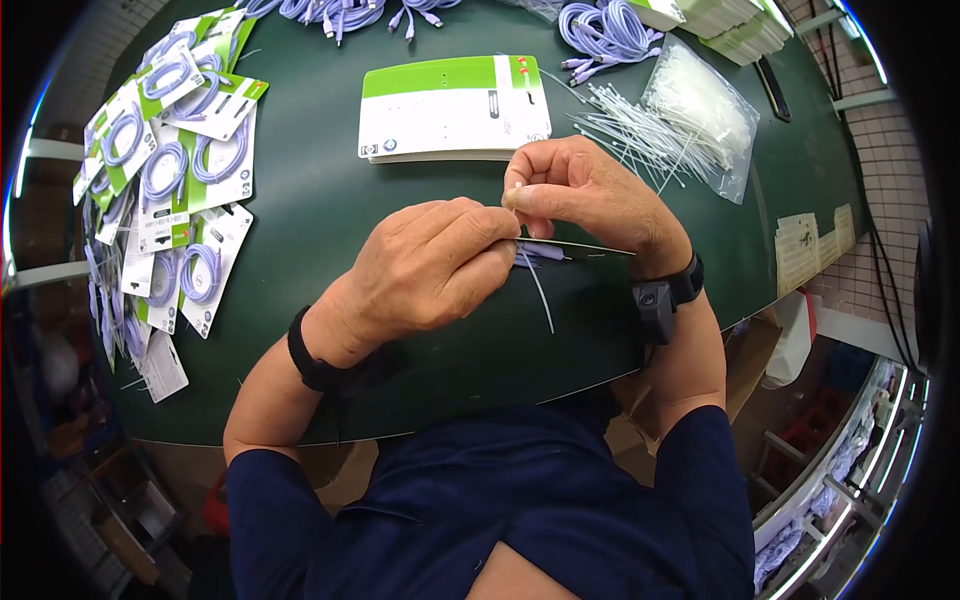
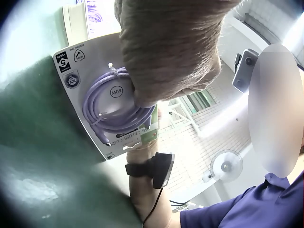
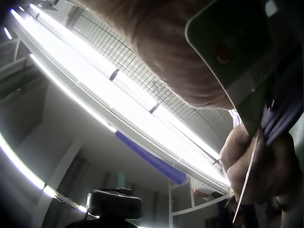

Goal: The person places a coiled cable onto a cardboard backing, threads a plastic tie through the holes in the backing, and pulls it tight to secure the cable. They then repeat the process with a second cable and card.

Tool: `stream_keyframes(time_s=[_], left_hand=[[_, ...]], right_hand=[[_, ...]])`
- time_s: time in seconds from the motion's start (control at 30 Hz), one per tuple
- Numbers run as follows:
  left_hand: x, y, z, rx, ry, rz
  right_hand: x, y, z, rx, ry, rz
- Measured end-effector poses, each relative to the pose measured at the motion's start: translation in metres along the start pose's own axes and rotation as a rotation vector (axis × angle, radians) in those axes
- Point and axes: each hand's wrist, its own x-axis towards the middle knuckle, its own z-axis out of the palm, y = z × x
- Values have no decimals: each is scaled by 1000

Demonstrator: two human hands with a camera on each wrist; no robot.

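Note:
The left hand (image 1: 430, 262) grips a packaging card (image 1: 590, 247), seen nearly edge-on in the head view. In the left wrist view, the card (image 2: 71, 95) carries a coiled purple cable (image 2: 90, 102), with white ties around the coil; the left hand (image 2: 171, 52) covers part of it. Thumb and index finger of the right hand (image 1: 600, 200) pinch a thin white tie end close to the left fingertips. Below the card hangs a white tie tail (image 1: 542, 300), which also shows as a strip (image 3: 247, 180) beside the left hand (image 3: 261, 166) in the right wrist view.
A stack of green-and-white cards (image 1: 430, 120) lies ahead of the hands. Carded cables (image 1: 165, 170) pile up at the left. Purple cable bundles (image 1: 600, 35) lie at the back, with loose white ties (image 1: 640, 130) and a clear bag of ties (image 1: 700, 110) at the right.

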Motion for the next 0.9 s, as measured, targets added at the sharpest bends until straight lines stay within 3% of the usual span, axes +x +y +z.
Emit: stream_keyframes(time_s=[0.4, 0.63, 0.73, 0.77, 0.83, 0.87, 0.9], left_hand=[[-3, -2, 0, -40, 27, -48], [-6, -4, -5, -15, 16, -80], [-5, -6, -9, 16, 43, -140], [-5, -7, -10, -7, 68, -207], [-5, -7, -11, -61, 118, -341], [-4, -6, -11, -54, 139, -341], [-4, -5, -12, -86, 146, -414]], right_hand=[[-5, -5, -10, -52, 32, 68], [-4, -7, -2, 32, 166, -47], [-17, -13, -13, -70, 391, -293], [-19, -15, -14, -94, 379, -300], [-23, -20, -10, -400, 318, -683], [-25, -23, -5, -418, 304, -687], [-24, -28, 7, -623, 350, -719]])
